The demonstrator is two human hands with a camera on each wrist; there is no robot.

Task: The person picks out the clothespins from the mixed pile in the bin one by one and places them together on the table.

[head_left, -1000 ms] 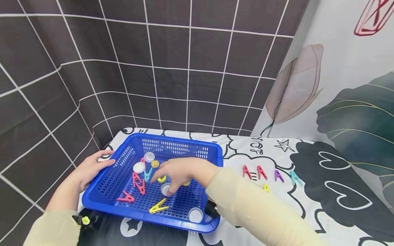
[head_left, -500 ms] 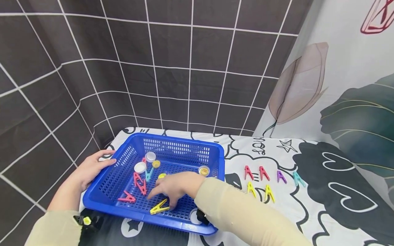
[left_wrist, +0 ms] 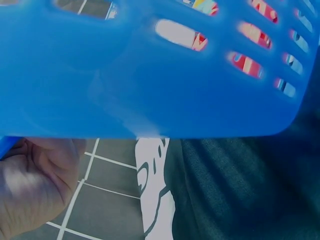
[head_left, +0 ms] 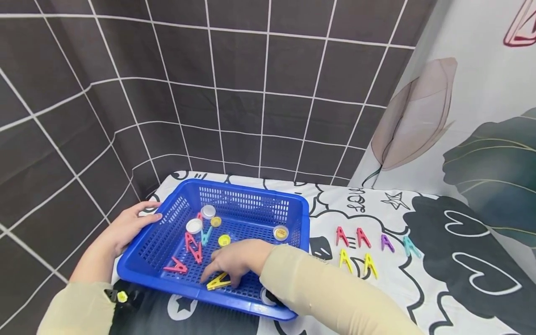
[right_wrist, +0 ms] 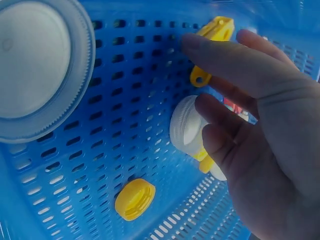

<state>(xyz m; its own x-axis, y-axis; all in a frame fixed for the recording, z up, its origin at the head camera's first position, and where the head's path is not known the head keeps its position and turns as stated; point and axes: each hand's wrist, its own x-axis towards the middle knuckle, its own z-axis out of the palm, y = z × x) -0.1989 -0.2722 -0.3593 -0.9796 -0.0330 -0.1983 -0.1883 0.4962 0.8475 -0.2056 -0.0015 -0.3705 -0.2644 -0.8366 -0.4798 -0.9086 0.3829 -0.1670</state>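
My left hand [head_left: 133,225] holds the left rim of a blue plastic basket [head_left: 247,190], its thumb over the edge. In the left wrist view, part of that hand [left_wrist: 37,180] shows below the basket wall [left_wrist: 125,95]. My right hand [head_left: 234,260] reaches down inside the basket. Its thumb and fingers lie around a yellow clothespin [head_left: 217,282], which rests on the perforated floor. In the right wrist view, the thumb passes in front of this clothespin [right_wrist: 216,31], with fingers on its far side. A white cap [right_wrist: 187,125] stands close to the curled lower fingers.
Inside the basket lie red clothespins [head_left: 177,265], a teal clothespin [head_left: 206,236], white caps [head_left: 194,226] and yellow caps [head_left: 224,240]. On the patterned cloth to the right are red [head_left: 362,237], purple [head_left: 387,243], teal [head_left: 411,246] and yellow clothespins [head_left: 370,265].
My right hand has moved toward the basket's near side and down to the yellow clothespin, uncovering caps behind it. My left hand stays on the rim. The head view has shifted slightly.
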